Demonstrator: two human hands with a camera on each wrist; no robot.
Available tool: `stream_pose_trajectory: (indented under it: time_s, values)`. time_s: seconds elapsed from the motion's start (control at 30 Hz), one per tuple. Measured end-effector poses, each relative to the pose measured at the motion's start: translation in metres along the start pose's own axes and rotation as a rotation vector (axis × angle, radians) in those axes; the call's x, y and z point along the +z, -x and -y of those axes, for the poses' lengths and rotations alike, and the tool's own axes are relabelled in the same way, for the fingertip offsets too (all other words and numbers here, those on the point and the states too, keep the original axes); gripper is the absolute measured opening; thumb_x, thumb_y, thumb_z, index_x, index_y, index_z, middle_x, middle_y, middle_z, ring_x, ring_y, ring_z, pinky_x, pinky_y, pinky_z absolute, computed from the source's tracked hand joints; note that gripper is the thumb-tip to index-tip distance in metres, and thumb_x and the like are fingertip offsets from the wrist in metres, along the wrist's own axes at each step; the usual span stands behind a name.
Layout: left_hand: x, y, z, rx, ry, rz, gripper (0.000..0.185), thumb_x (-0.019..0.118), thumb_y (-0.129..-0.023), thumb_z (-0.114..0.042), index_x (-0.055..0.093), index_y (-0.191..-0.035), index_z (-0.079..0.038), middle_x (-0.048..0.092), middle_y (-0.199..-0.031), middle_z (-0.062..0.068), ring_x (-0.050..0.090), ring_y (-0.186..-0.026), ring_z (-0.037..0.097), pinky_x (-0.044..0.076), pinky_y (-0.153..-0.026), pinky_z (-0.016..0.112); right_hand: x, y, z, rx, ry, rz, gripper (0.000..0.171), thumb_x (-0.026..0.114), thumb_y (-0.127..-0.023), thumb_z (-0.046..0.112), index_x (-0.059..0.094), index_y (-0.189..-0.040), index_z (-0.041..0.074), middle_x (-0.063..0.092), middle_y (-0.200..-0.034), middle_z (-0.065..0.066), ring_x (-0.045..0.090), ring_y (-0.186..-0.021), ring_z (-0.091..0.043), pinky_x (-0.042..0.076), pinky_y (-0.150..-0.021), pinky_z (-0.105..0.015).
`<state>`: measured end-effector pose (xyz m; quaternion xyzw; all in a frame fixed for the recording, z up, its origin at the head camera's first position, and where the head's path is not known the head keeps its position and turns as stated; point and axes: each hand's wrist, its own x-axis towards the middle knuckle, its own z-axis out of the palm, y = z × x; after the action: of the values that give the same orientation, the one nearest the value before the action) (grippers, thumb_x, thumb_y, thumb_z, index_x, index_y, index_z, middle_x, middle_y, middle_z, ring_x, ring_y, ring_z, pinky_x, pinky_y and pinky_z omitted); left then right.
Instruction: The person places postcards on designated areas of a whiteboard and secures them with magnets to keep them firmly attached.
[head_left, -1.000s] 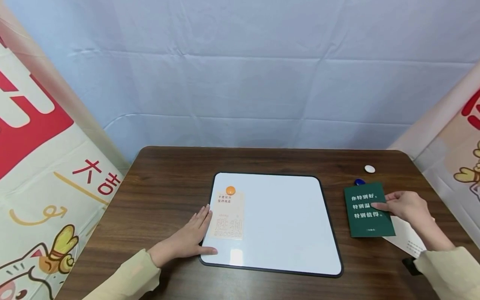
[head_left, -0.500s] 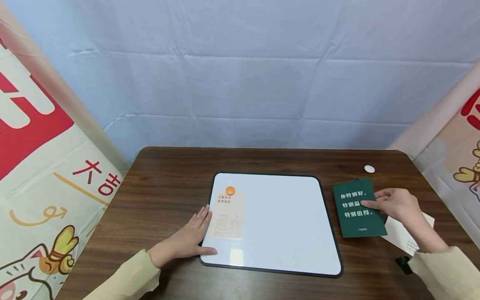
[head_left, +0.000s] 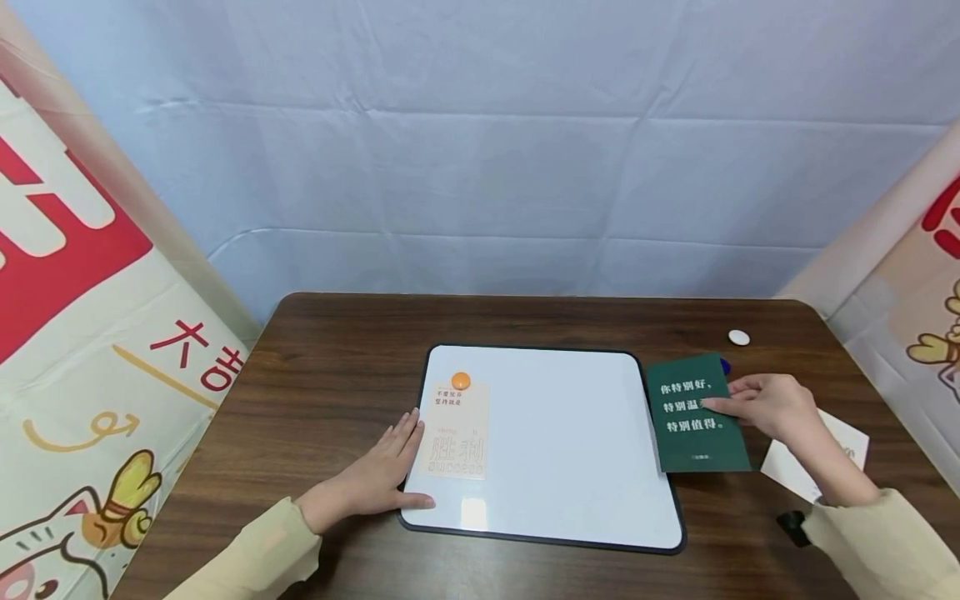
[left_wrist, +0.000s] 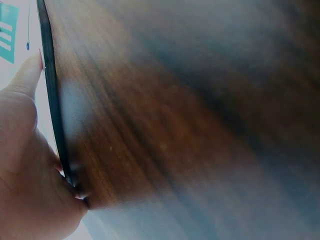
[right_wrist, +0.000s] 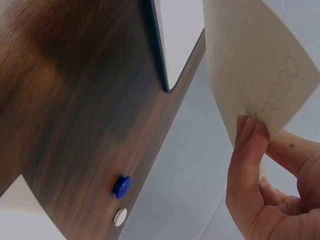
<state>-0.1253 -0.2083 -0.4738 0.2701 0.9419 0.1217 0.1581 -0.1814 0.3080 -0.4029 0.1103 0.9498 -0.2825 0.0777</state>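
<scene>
A white magnetic board [head_left: 570, 450] with a black rim lies on the brown table [head_left: 330, 367]. A pale card [head_left: 457, 429] is pinned on its left part by an orange magnet [head_left: 461, 381]. My left hand [head_left: 378, 479] rests flat at the board's left edge [left_wrist: 50, 100], fingers straight. My right hand [head_left: 768, 408] pinches a dark green card [head_left: 693, 412] with white characters, held just above the board's right edge. In the right wrist view the card's pale back [right_wrist: 250, 65] shows between my fingertips [right_wrist: 250, 135].
A blue magnet [right_wrist: 121, 186] and a white magnet [head_left: 738, 337] lie on the table behind my right hand. A white card [head_left: 813, 467] lies under my right wrist. Printed banners stand on both sides, and a blue cloth hangs behind.
My right hand has carried the green card leftward, from the table's right part to the board's right edge. The left hand has stayed still.
</scene>
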Motion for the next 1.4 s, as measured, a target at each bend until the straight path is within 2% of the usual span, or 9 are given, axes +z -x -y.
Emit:
stream_pose_trajectory:
  time_s: [0.07, 0.2, 0.27, 0.37, 0.5, 0.53, 0.77, 1.0, 1.4]
  values:
    - [0.000, 0.000, 0.000, 0.001, 0.003, 0.000, 0.111, 0.047, -0.074, -0.074, 0.008, -0.144, 0.002, -0.003, -0.151, 0.017, -0.001, -0.139, 0.027, 0.013, -0.110, 0.042, 0.008, -0.012, -0.014, -0.005, -0.015, -0.010, 0.069, 0.074, -0.069, 0.050, 0.060, -0.100, -0.009, 0.066, -0.070, -0.010, 0.060, -0.058, -0.018, 0.048, -0.054, -0.041]
    - [0.000, 0.000, 0.000, 0.002, 0.010, 0.002, 0.111, 0.047, -0.074, -0.074, 0.008, -0.144, 0.002, -0.003, -0.151, 0.017, -0.002, -0.139, 0.027, 0.012, -0.110, 0.042, 0.029, -0.039, -0.051, -0.053, -0.015, -0.023, 0.073, 0.070, -0.067, 0.059, 0.061, -0.102, -0.004, 0.067, -0.068, -0.004, 0.061, -0.056, -0.013, 0.045, -0.046, -0.032]
    - [0.000, -0.001, 0.000, 0.002, 0.010, 0.003, 0.111, 0.047, -0.074, -0.074, 0.008, -0.144, 0.002, -0.004, -0.151, 0.017, -0.002, -0.139, 0.027, 0.012, -0.110, 0.042, 0.041, -0.053, -0.069, -0.075, -0.004, -0.041, 0.077, 0.067, -0.065, 0.064, 0.061, -0.104, -0.002, 0.067, -0.069, -0.004, 0.063, -0.059, -0.013, 0.045, -0.047, -0.029]
    - [0.000, -0.001, 0.000, 0.002, 0.009, 0.003, 0.111, 0.047, -0.074, -0.074, 0.008, -0.144, 0.002, -0.004, -0.152, 0.016, -0.002, -0.139, 0.027, 0.012, -0.110, 0.042, 0.038, -0.040, -0.049, -0.084, -0.015, -0.030, 0.077, 0.068, -0.067, 0.062, 0.060, -0.104, -0.005, 0.067, -0.068, -0.004, 0.064, -0.060, -0.017, 0.048, -0.050, -0.034]
    - [-0.001, -0.001, 0.000, 0.000, 0.007, 0.005, 0.110, 0.048, -0.074, -0.073, 0.008, -0.144, 0.003, -0.004, -0.151, 0.017, -0.002, -0.139, 0.027, 0.012, -0.110, 0.042, 0.023, -0.006, 0.005, -0.052, -0.053, 0.017, 0.071, 0.073, -0.069, 0.052, 0.060, -0.104, -0.009, 0.067, -0.067, -0.003, 0.064, -0.060, -0.018, 0.049, -0.055, -0.043]
    - [-0.001, -0.001, 0.000, 0.000, 0.006, 0.005, 0.110, 0.048, -0.074, -0.073, 0.008, -0.144, 0.003, -0.004, -0.151, 0.017, -0.002, -0.139, 0.027, 0.012, -0.110, 0.042, 0.025, -0.006, 0.005, -0.055, -0.053, 0.019, 0.072, 0.072, -0.068, 0.053, 0.060, -0.104, -0.009, 0.068, -0.068, -0.003, 0.064, -0.059, -0.017, 0.050, -0.055, -0.043]
    - [-0.003, 0.000, -0.002, -0.001, 0.015, 0.007, 0.110, 0.049, -0.075, -0.071, 0.010, -0.144, 0.004, -0.002, -0.151, 0.018, 0.000, -0.139, 0.029, 0.013, -0.110, 0.043, 0.018, 0.023, 0.050, -0.116, -0.078, 0.069, 0.068, 0.074, -0.072, 0.044, 0.057, -0.102, -0.015, 0.069, -0.072, -0.012, 0.065, -0.064, -0.024, 0.051, -0.055, -0.035]
    - [-0.002, 0.000, -0.001, 0.002, 0.017, 0.007, 0.110, 0.049, -0.075, -0.071, 0.008, -0.144, 0.003, -0.002, -0.151, 0.017, 0.000, -0.139, 0.028, 0.012, -0.110, 0.043, 0.025, 0.028, 0.066, -0.124, -0.095, 0.087, 0.061, 0.074, -0.074, 0.037, 0.058, -0.101, -0.014, 0.068, -0.069, -0.008, 0.065, -0.065, -0.025, 0.053, -0.059, -0.037]
    - [0.000, 0.001, -0.001, 0.004, 0.006, 0.000, 0.110, 0.047, -0.074, -0.073, 0.008, -0.144, 0.002, -0.003, -0.152, 0.017, -0.001, -0.139, 0.027, 0.013, -0.110, 0.042, 0.037, 0.027, 0.083, -0.134, -0.122, 0.114, 0.058, 0.074, -0.074, 0.039, 0.060, -0.100, -0.011, 0.066, -0.067, -0.005, 0.065, -0.066, -0.022, 0.050, -0.058, -0.035]
